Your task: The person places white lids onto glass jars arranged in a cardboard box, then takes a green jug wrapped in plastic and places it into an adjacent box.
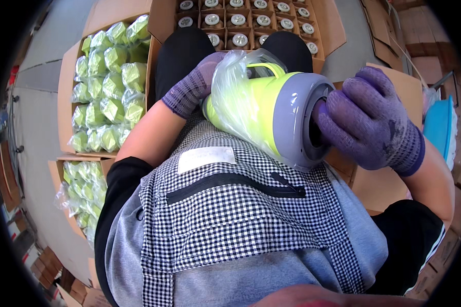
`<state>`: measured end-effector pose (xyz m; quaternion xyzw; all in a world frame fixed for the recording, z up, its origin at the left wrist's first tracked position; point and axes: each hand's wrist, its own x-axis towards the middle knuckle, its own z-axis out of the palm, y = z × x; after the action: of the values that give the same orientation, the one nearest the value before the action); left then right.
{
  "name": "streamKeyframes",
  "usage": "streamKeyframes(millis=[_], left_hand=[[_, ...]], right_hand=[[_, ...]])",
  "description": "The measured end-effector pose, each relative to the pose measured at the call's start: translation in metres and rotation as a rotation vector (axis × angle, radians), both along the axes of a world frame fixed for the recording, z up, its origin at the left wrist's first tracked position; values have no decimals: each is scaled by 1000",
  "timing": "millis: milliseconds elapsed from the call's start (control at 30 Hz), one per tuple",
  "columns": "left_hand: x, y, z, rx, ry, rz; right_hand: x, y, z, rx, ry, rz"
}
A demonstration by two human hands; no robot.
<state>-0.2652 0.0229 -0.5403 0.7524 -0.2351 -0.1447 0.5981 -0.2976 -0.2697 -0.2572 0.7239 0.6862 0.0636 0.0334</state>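
A lime-green vacuum jug casing (pixel 259 103) with a grey end collar lies tilted across my lap, partly inside a clear plastic bag (pixel 232 96). My gloved left hand (pixel 209 75) holds it from the far left side, its fingers hidden behind the bag and jug. The lime handle (pixel 271 68) points away from me. At the right end, the collar has a round dark opening (pixel 315 126). My gloved right hand (pixel 365 119) is at this opening with fingers curled. At least one finger reaches inside, and its tip is hidden.
Ahead of my knees stands a divided carton (pixel 249 30) of silvery glass liners with white rims. Cartons on the left hold bagged lime-green jug parts (pixel 109 82) and more bagged green pieces (pixel 85 192). An open carton flap (pixel 380 188) and a blue basin (pixel 438 124) are on the right.
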Motion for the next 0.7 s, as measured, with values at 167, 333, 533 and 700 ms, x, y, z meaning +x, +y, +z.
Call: streamKeyframes(millis=[167,333,533,700], left_hand=[[-19,-1,20,257,-92,28],[-33,-17,35,93,-49,84],[-25,-8,62,-48,-68,186],[-27,14,68,-106,20,242]], right_hand=[[13,2,-9,-33,13,68],[28,21,-5,-52,260,70],[41,22,-17,9,552,-293],[76,16,-109,800,1286,-258]])
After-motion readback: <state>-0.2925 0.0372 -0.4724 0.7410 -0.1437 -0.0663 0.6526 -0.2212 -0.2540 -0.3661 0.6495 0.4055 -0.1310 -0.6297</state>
